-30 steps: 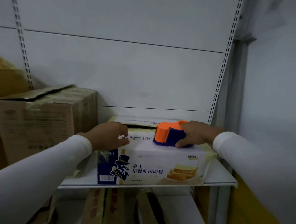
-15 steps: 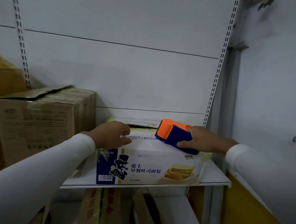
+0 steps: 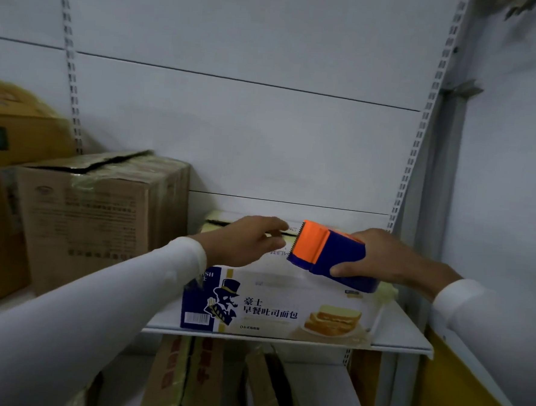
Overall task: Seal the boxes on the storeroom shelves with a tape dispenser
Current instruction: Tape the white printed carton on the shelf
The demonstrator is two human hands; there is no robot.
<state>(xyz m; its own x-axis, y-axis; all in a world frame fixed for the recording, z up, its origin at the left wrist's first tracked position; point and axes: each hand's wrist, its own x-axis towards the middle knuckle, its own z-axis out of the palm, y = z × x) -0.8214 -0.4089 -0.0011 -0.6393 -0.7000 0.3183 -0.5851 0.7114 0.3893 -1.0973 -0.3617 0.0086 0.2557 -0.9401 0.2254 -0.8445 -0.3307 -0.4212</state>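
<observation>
Since half a second ago you have tilted the tape dispenser [image 3: 329, 255] higher off the white bread box [image 3: 273, 303], and your left hand [image 3: 245, 240] has reached toward its serrated orange end. Your right hand [image 3: 382, 257] grips the dispenser's blue body; your left-hand fingers are extended and loose, holding nothing. The box lies on the white shelf [image 3: 402, 339], right of a brown carton [image 3: 96, 214].
</observation>
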